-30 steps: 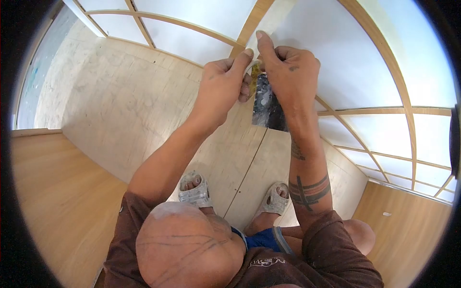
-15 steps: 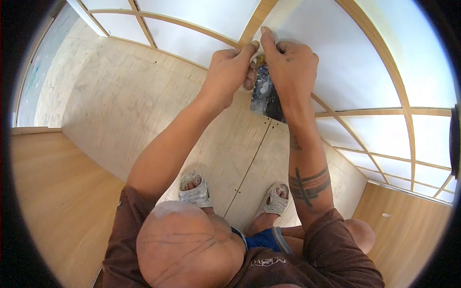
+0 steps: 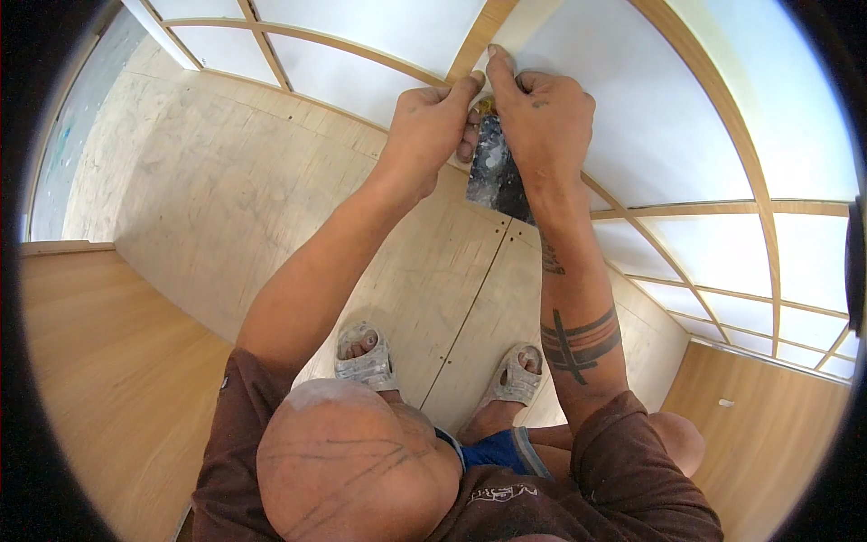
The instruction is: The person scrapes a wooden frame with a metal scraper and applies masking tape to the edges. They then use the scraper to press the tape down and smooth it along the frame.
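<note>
A dark, paint-spotted scraper blade [image 3: 495, 167] hangs below my right hand [image 3: 547, 117], whose fingers are curled round its handle. The thumb of that hand points up against the wooden strip [image 3: 480, 38] of the white panelled wall. My left hand [image 3: 432, 125] is closed beside it, thumb and forefinger pinched at the lower end of the same strip. A pale edge of something shows between its fingers, too small to name. Both hands are nearly touching. Most of the scraper's handle is hidden.
The wall's white panels [image 3: 641, 117] are framed by wooden strips. Below lies a plywood floor [image 3: 262, 181] with a seam and screw holes. Wooden boards stand at the lower left [image 3: 108, 361] and lower right [image 3: 750, 425]. My sandalled feet [image 3: 366, 357] are on the floor.
Both hands have shifted very slightly up and left along with the scraper. Their grips look the same.
</note>
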Demonstrator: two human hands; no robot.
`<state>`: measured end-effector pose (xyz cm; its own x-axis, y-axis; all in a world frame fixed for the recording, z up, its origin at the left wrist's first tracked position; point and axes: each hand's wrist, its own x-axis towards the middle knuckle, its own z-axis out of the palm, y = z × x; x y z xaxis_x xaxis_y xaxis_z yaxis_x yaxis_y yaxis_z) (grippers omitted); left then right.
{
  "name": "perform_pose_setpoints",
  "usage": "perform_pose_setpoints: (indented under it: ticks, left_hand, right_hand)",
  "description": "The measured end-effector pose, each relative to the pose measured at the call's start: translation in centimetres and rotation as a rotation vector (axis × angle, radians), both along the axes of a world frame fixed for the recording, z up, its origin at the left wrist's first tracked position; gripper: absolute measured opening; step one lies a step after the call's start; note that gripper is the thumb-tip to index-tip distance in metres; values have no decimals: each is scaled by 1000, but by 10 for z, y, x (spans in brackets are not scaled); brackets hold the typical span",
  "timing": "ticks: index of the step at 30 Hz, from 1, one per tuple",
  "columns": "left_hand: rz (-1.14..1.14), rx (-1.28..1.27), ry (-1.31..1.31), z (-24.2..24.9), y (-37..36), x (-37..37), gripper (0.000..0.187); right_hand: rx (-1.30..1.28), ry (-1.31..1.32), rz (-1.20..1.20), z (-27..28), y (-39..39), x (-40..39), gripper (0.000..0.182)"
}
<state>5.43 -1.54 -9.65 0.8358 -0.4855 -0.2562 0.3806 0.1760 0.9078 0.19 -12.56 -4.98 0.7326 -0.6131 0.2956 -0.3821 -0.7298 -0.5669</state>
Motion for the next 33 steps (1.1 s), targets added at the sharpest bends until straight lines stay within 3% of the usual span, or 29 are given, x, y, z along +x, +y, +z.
perform_pose_setpoints:
  ticks: [8,15,17,18,21,22,25,29,31,33]
  left_hand:
    - [-3,8,-10,2,-2,2,45]
    - [9,42,3,8,-3,1,43]
    - [15,34,19,8,-3,1,43]
    - [5,31,5,5,-2,2,43]
    - [5,6,-4,-1,-6,3,43]
    - [17,-14,0,-2,-7,4,43]
    - [31,-30,-11,-6,-7,3,43]
    - [40,-59,-23,-6,-9,2,44]
    - [51,-9,-20,2,-7,0,44]
    - [31,45,-32,10,-1,-3,42]
  right_hand:
    - [-37,-68,-4,-5,-3,3,61]
    - [-169,-76,-17,61,-11,-1,50]
    - [-171,-436,58,83,-7,-2,52]
    - [51,-378,-17,98,-1,-1,54]
    - [72,-437,26,89,6,7,53]
    - [-138,-335,-7,87,6,4,54]
    - [-124,-533,-73,71,29,7,56]
    - [-296,-463,-1,28,-5,20,60]
    - [-201,-132,-68,23,-2,15,58]
    - [-140,-132,-29,16,-1,6,59]
